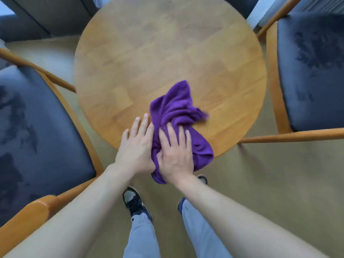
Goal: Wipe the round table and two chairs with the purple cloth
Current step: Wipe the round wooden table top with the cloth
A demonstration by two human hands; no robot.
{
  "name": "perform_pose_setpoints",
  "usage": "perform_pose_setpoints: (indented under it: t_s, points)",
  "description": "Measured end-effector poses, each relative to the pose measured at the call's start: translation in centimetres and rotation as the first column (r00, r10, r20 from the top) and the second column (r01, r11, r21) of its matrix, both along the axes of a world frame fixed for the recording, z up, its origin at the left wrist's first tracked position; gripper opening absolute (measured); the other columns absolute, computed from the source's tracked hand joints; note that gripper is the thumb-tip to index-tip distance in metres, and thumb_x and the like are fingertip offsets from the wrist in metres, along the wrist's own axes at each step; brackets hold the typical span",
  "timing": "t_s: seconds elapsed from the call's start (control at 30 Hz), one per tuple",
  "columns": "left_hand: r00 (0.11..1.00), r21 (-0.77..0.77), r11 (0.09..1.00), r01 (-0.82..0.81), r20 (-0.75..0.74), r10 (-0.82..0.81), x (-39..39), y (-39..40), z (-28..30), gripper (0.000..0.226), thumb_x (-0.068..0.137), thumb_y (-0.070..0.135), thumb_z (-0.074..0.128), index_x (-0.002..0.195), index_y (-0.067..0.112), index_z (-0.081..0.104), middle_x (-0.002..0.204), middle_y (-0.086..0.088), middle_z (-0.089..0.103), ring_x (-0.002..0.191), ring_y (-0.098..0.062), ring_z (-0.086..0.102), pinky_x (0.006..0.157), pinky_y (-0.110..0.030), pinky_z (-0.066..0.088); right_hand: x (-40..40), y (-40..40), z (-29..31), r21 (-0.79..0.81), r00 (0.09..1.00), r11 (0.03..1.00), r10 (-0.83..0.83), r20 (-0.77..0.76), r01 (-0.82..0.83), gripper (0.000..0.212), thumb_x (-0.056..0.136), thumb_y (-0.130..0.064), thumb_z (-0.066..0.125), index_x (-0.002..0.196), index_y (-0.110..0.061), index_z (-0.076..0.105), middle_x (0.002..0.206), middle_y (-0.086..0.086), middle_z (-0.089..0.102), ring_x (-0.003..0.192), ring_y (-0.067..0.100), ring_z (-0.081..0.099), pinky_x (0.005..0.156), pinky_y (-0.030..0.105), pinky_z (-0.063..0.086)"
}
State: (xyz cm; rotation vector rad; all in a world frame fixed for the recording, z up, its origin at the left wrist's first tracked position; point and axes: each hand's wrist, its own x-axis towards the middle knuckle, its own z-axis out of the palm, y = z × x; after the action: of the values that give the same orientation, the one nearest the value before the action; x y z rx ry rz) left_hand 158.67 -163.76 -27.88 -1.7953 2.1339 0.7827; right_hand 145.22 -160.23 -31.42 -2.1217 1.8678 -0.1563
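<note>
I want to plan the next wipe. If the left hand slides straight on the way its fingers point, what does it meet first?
The left hand points up the round table. Ahead lies only bare wood to the far rim; the purple cloth stays just beside its path, though the margin looks narrow.

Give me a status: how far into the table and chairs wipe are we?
Done: nothing shows as finished; wiped wood can't be told from unwiped. In hand: both hands, left hand and right hand, press the bunched purple cloth flat onto the near edge of the round table. Left: most of the tabletop, probably, and both chairs, left chair and right chair, neither being touched.
</note>
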Motion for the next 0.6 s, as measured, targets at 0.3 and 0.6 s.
perform_pose_setpoints:
  t_s: [0.3, 0.6]
  points:
    - [0.988, 0.001, 0.992, -0.125, -0.096, 0.124, 8.1, 0.3, 0.9, 0.070, 0.095, 0.032, 0.054, 0.159, 0.027, 0.027, 0.171, 0.004, 0.011, 0.157, -0.022, 0.010, 0.125, -0.044, 0.019, 6.2, -2.5, 1.1, 0.042, 0.909, 0.909, -0.415, 0.033, 0.414, 0.072, 0.077, -0.025, 0.050, 0.148, -0.016, 0.051, 0.162, 0.012, 0.037, 0.144, 0.047, 0.035, 0.122, 0.058, 0.021]
    - [0.581, 0.115, 0.633, -0.765, -0.299, 0.757, 10.8, 0.8, 0.5, 0.040, 0.086, 0.021, 0.060, 0.125, 0.017, 0.050, 0.132, -0.002, 0.052, 0.129, -0.024, 0.046, 0.102, -0.044, 0.044, 12.8, -6.9, -0.6, 0.121, 0.922, 0.918, 0.385, -0.044, -0.377, 0.075, 0.089, -0.042, 0.055, 0.158, -0.027, 0.031, 0.171, 0.001, 0.012, 0.157, 0.035, 0.008, 0.127, 0.050, 0.004]
